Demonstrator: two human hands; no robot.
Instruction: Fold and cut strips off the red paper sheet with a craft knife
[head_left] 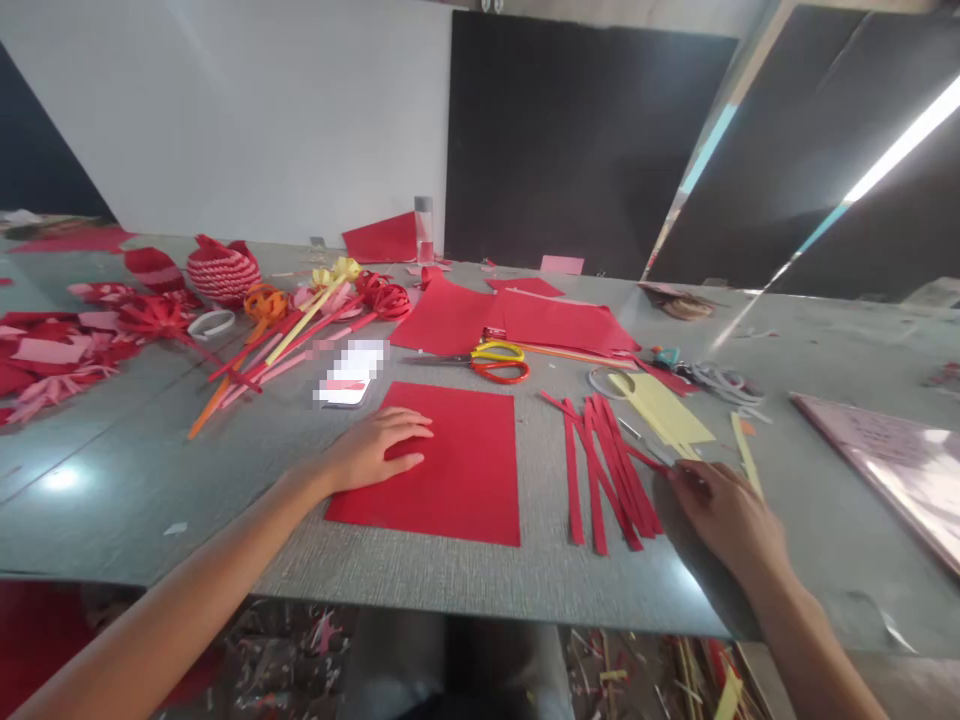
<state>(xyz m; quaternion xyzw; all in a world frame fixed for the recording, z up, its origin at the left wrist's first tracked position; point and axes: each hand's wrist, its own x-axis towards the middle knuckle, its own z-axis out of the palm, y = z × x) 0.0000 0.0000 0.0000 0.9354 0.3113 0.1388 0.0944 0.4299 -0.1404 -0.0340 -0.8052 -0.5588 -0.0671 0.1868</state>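
My left hand (386, 445) lies with its fingers spread on the left part of a red paper sheet (472, 470). That sheet rests flat near the table's front edge. To its right is a loose bunch of narrow red paper strips (600, 470), some crossing each other. At the bunch's right side my right hand (712, 505) is closed, its fingers pinching the end of a red paper strip (645, 458). Scissors (499, 362) with yellow and orange handles lie behind the sheet. Beside my right hand are a yellow paper piece (667, 410) and a slim metal-looking stick (630, 428).
Red sheets (562, 322) are stacked behind the scissors. A phone (352, 375) lies left of them, near paper flowers on stems (300, 325). Red and pink paper pieces (60, 360) are heaped far left. A bottle (424, 230) stands at the back, and a flat pinkish board (892, 460) lies right.
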